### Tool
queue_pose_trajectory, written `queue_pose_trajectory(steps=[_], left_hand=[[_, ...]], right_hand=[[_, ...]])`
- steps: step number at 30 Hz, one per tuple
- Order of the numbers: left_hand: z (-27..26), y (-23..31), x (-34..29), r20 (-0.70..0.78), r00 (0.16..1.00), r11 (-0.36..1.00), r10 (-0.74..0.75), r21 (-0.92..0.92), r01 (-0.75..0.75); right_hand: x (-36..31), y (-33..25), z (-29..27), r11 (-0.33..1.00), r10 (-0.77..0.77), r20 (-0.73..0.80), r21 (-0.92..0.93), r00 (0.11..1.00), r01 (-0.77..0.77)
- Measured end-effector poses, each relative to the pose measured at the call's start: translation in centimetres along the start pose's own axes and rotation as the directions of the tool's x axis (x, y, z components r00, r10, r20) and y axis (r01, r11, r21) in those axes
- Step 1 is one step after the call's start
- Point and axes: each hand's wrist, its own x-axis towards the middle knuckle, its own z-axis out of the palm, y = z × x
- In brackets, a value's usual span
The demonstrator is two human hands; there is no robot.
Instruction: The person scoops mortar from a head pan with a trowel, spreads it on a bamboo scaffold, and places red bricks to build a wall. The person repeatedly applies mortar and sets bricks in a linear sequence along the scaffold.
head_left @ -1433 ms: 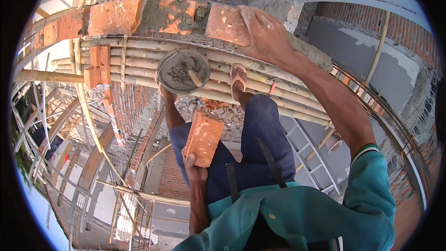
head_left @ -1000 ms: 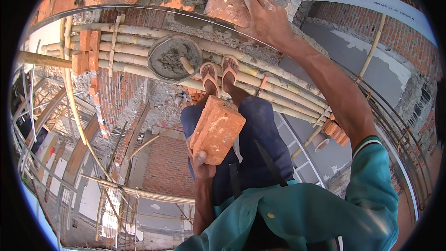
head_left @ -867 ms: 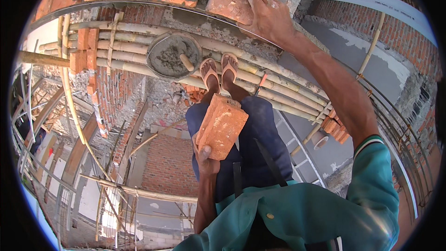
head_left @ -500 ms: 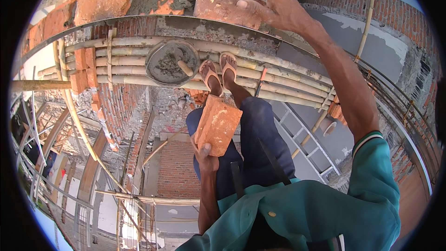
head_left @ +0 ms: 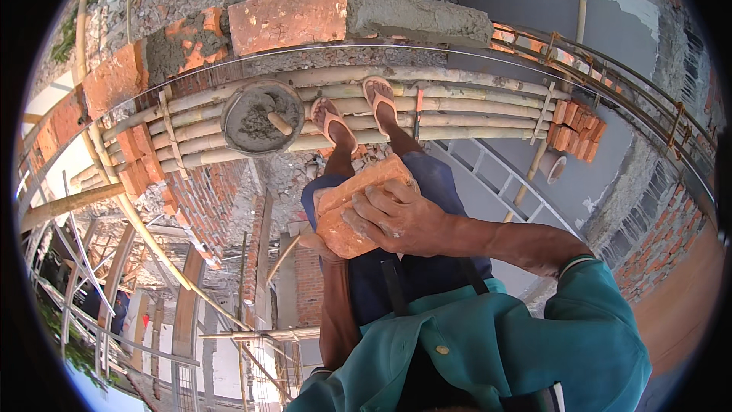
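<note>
An orange clay brick [head_left: 332,230] is held between both hands in front of my thighs. My left hand [head_left: 324,247] grips its lower left end, partly hidden beneath it. Over its top and right side my right hand [head_left: 404,217] is curled, with grey dust on the fingers. Ahead, a brick [head_left: 287,21] sits on top of the wall beside a bed of grey mortar [head_left: 419,19]. A taut string [head_left: 366,46] runs along the near edge of the wall. To the left of my feet stands a bucket [head_left: 227,131] of wet mortar with a wooden handle [head_left: 280,123] sticking out.
I stand in sandals on a bamboo pole platform [head_left: 457,118] high above ground. Bricks are stacked at its left end [head_left: 139,160] and right end [head_left: 577,131]. A metal ladder [head_left: 503,187] leans below. Rusty steel bars [head_left: 648,111] run along the right.
My right hand has come back from the wall and now grasps the brick with the left. The brick has tilted. My view has shifted to the right along the wall.
</note>
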Motion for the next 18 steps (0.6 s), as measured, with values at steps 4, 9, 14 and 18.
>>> queue_pose_trajectory(steps=[4,9,14,18], left_hand=[[0.6,-3.5,6.1,0.148,0.988,0.947,-0.041,-0.309,0.086],[3.5,-7.8,13.1,0.344,0.933,0.942,-0.105,-0.268,0.204],[6.2,-8.6,11.9,0.274,0.904,0.862,-0.329,-0.302,0.406],[6.4,-8.6,10.9,0.349,0.872,0.782,-0.344,-0.407,0.472]], right_hand=[[-1.7,2.2,-1.8,0.986,0.159,-0.178,0.073,0.971,-0.148],[-4.4,5.7,-2.2,0.939,0.341,-0.189,0.12,0.921,-0.323],[-6.9,7.4,-0.7,0.954,0.299,-0.228,0.11,0.927,-0.28],[-8.3,7.0,1.3,0.922,0.344,-0.158,0.245,0.926,-0.301]])
